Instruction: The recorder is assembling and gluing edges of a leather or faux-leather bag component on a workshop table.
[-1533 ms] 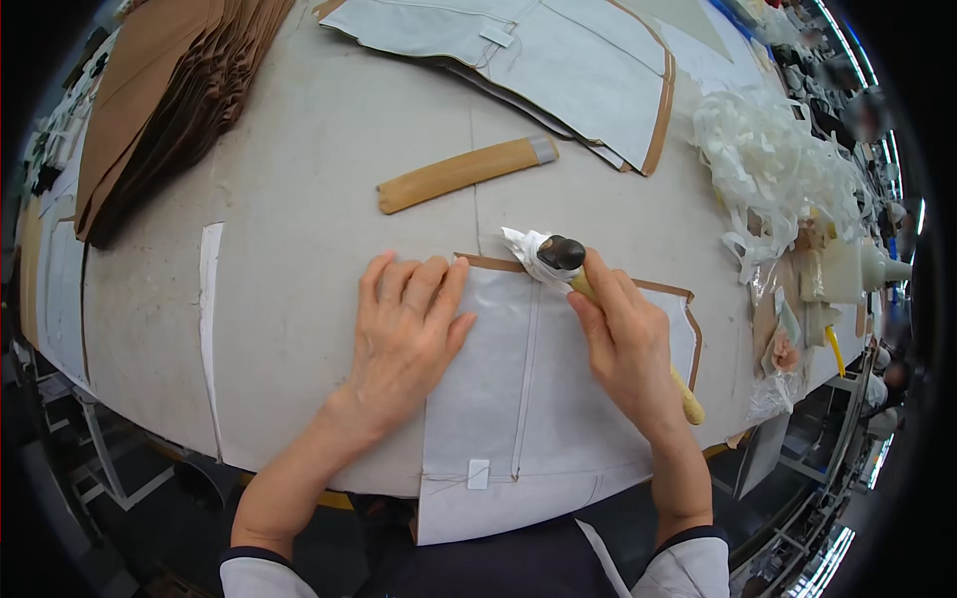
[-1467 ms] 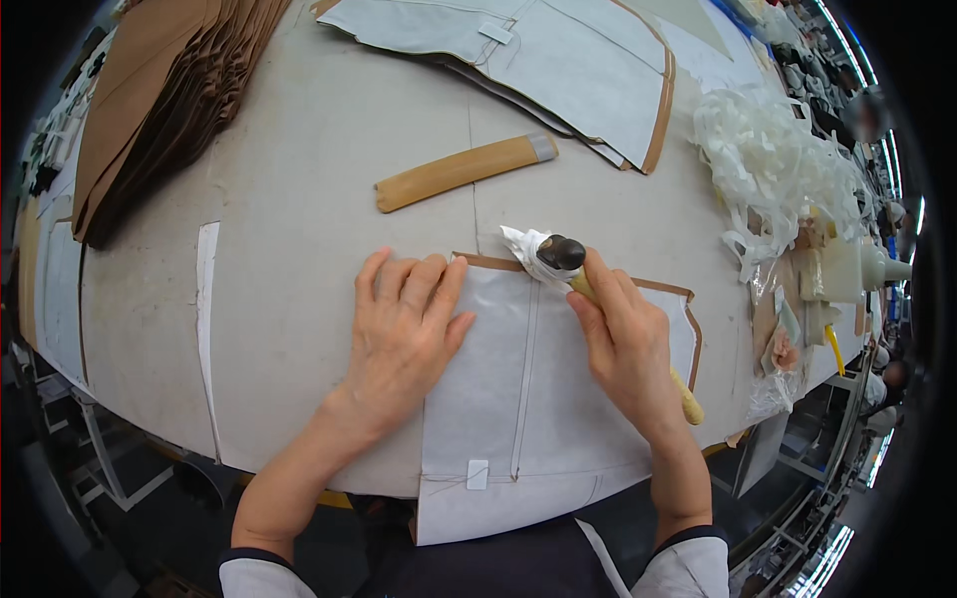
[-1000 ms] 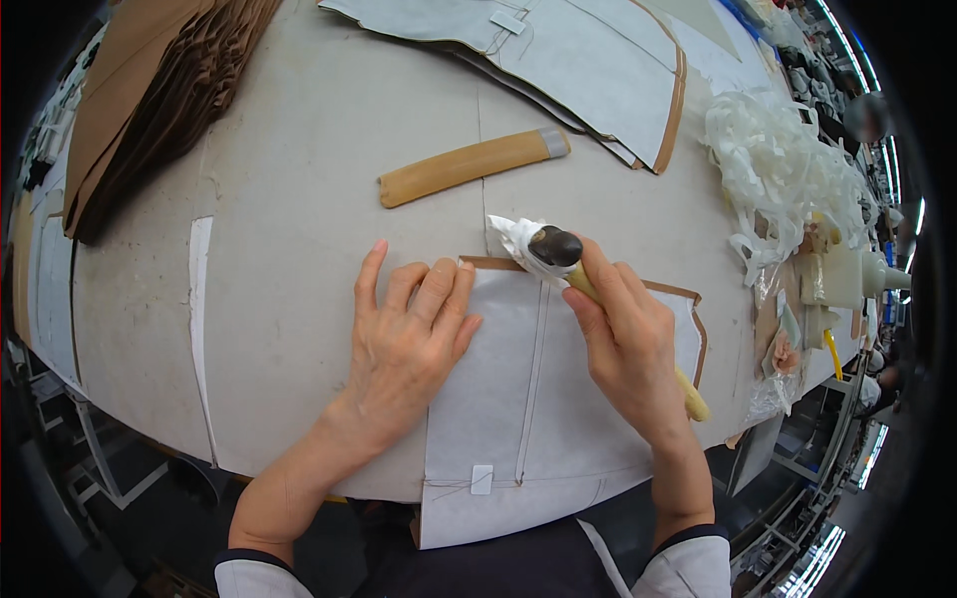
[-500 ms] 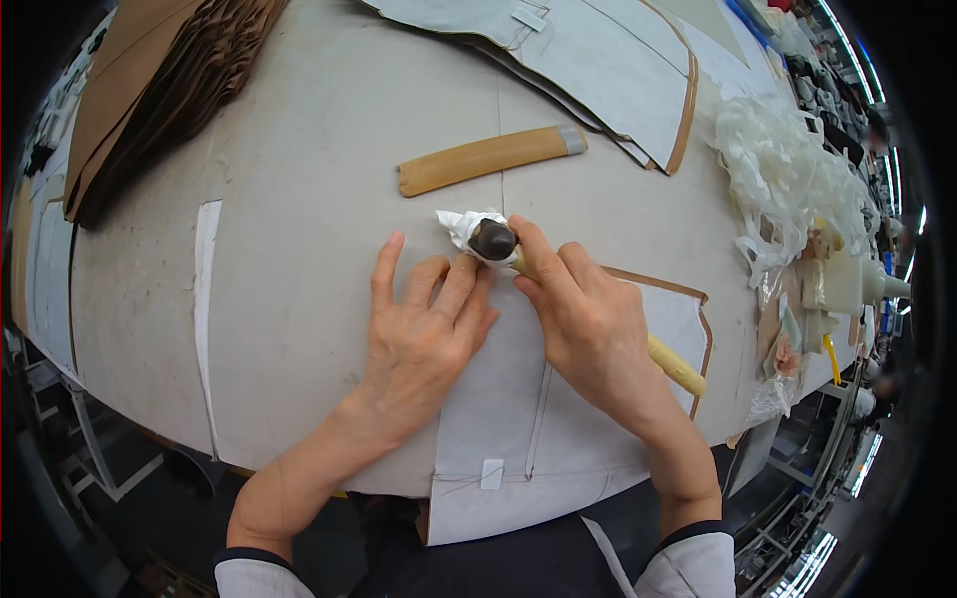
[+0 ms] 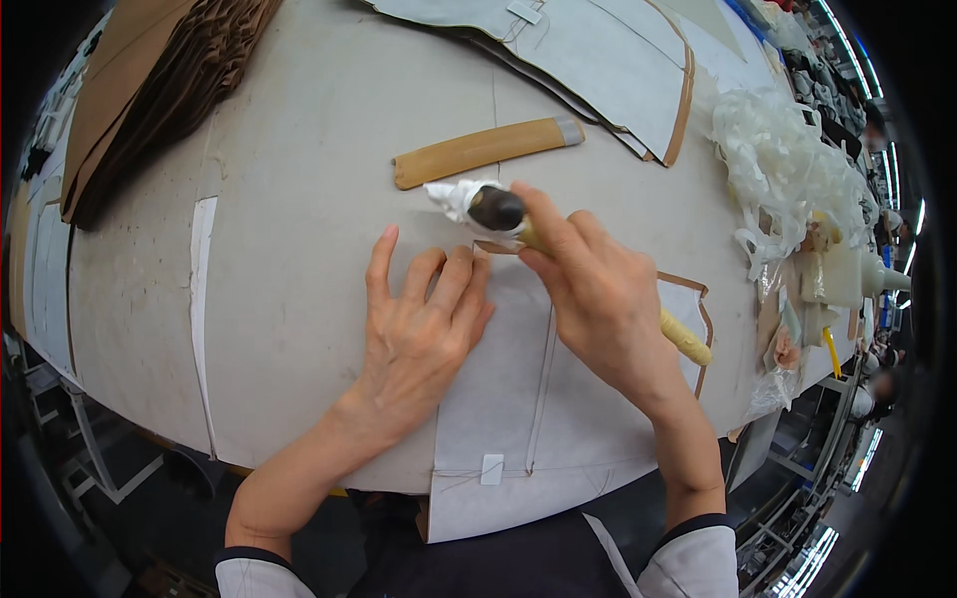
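A hammer (image 5: 496,209) with a dark rounded head wrapped in white material is gripped in my right hand (image 5: 608,309), its pale yellow handle passing under the palm. The head hangs just above the top edge of a white-backed panel (image 5: 498,389) with brown edging. Fingers spread, my left hand (image 5: 419,319) rests flat, its fingertips along the panel's upper left corner. A small white tag (image 5: 491,469) with threads lies on the panel's near part. Beyond both hands is a curved tan strip (image 5: 483,152) with a grey end.
More white-backed panels (image 5: 598,60) with brown edging are stacked at the far side. A pile of folded brown pieces (image 5: 159,90) sits at the far left. Tangled translucent plastic strips (image 5: 773,169) and a pale squeeze bottle (image 5: 847,279) are on the right.
My right hand has raised the hammer off the panel's top edge, uncovering the brown edge there. My left hand has barely moved.
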`<action>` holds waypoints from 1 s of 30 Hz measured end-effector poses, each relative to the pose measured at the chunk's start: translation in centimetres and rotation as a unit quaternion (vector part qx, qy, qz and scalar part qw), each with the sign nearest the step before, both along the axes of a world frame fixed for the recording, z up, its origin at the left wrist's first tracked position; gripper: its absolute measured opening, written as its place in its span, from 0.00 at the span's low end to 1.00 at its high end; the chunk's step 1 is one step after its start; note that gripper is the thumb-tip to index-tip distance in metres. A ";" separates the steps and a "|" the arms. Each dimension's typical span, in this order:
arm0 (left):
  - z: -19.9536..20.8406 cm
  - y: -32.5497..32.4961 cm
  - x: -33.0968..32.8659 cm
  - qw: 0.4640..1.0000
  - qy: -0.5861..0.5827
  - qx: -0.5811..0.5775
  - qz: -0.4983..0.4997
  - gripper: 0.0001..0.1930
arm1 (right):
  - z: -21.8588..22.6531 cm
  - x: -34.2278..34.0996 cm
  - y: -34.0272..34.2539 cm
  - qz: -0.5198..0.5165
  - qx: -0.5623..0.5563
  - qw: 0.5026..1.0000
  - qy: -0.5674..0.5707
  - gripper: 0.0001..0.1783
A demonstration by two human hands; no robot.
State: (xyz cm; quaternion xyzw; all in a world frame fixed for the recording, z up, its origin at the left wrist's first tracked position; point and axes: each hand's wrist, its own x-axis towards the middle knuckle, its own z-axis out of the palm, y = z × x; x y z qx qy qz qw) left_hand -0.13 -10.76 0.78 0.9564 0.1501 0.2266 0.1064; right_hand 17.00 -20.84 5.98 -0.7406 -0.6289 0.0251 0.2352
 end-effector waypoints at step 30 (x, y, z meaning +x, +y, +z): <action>0.6 -0.1 0.6 1.000 0.013 0.003 -0.006 0.25 | 1.3 1.7 -3.0 -0.079 -0.024 0.995 0.058 0.28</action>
